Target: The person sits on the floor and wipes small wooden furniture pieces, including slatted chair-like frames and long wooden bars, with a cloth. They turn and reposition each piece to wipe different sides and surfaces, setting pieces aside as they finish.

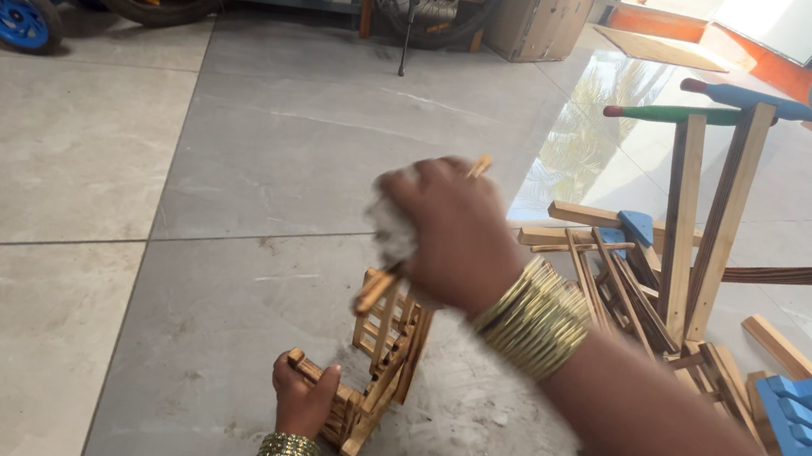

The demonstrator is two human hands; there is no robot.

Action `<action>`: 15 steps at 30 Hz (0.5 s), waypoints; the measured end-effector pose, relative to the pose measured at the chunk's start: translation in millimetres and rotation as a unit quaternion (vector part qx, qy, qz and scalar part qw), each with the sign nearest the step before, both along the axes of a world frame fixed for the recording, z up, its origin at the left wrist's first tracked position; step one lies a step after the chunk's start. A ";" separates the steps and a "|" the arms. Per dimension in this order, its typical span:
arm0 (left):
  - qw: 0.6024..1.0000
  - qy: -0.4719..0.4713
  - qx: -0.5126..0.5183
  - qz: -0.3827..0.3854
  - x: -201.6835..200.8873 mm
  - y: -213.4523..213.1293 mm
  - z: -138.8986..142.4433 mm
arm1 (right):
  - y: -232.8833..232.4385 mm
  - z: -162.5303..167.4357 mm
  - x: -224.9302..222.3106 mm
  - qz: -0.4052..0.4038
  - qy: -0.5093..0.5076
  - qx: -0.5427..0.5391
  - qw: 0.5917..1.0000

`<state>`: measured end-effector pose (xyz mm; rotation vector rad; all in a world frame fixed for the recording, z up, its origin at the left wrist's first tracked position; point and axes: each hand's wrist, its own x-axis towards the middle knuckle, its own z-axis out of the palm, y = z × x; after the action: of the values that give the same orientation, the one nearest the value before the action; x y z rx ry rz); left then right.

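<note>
Two hands (305,400) gripping wooden frame (382,356)

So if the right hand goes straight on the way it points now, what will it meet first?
The right hand, holding a thin wooden stick and a white cloth, points left; that way looks free over the grey tiled floor, though depth is unclear.

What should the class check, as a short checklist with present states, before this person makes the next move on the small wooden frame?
1. Left hand steadies the frame: ok, it grasps the lower end.
2. Right hand has its tool: ok, it holds a wooden stick and a white wad.
3. Stick tip on the frame: cannot tell, blurred.
4. Frame rests on the floor: ok.
5. Frame clear of the wood pile: ok, apart.
</note>
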<state>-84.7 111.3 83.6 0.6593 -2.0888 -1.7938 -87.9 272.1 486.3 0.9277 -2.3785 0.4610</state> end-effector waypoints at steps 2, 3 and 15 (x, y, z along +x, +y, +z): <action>1.000 0.007 -0.012 0.000 -0.7 -4.4 -4.3 | 0.0 -36.5 2.2 0.055 0.152 -0.043 0.986; 1.000 0.009 -0.025 -0.008 0.1 -5.5 -8.1 | 8.4 -53.1 -2.8 0.095 0.185 -0.090 0.974; 0.997 0.035 -0.060 0.037 -12.5 -2.8 -19.5 | 105.8 -136.0 -60.6 0.277 0.071 -0.172 0.943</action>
<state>-97.2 108.5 64.1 0.6238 -2.0787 -1.6143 -148.5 377.9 350.2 1.3983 -1.8011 0.9504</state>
